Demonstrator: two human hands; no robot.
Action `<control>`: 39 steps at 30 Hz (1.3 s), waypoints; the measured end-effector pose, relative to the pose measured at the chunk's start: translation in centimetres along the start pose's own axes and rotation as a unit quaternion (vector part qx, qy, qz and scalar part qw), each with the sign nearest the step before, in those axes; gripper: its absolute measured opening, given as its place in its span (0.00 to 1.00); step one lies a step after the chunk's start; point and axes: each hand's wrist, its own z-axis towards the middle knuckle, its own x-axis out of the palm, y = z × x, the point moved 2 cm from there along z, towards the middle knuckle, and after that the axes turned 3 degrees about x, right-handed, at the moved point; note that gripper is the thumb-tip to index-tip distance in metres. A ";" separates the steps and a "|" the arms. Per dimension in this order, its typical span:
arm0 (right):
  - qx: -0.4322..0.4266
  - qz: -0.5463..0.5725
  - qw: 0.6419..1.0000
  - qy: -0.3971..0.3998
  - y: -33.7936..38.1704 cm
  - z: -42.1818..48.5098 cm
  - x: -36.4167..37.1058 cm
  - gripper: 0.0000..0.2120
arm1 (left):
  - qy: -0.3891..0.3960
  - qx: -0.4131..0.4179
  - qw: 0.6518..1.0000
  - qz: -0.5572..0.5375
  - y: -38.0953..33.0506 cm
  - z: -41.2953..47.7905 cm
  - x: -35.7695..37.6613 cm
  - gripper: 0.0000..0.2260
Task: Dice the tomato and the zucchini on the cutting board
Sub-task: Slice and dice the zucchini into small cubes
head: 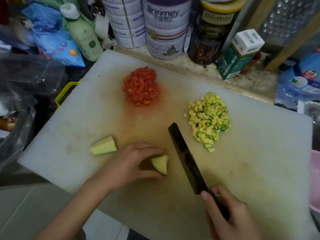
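While pinching a zucchini wedge [160,164] toward the front of the cutting board [259,153] with the curled left hand [131,163], hides its rear half under fingers and thumb. Grips the knife [185,156] in the closed right hand [226,215], handle almost wholly covered; cannot tell whether blade touches board. Leaves a second wedge [103,146] just left, diced zucchini [208,121] and diced tomato [140,86] farther back. Beyond, tins [164,28] cut off at top.

Head camera looks steeply down, close over the cutting board [242,170].
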 end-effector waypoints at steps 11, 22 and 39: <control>0.057 0.042 0.996 -0.045 1.9 -1.5 2.9 0.19 | -0.026 0.143 0.988 -0.058 2.7 0.5 0.3 0.21; 0.048 0.056 0.973 -0.218 2.1 -3.5 8.6 0.30 | -0.009 0.185 0.980 -0.080 3.3 1.2 0.4 0.14; 0.083 0.126 0.971 -0.183 3.6 -3.9 10.5 0.03 | 0.018 0.251 0.965 -0.076 3.9 2.3 -0.6 0.15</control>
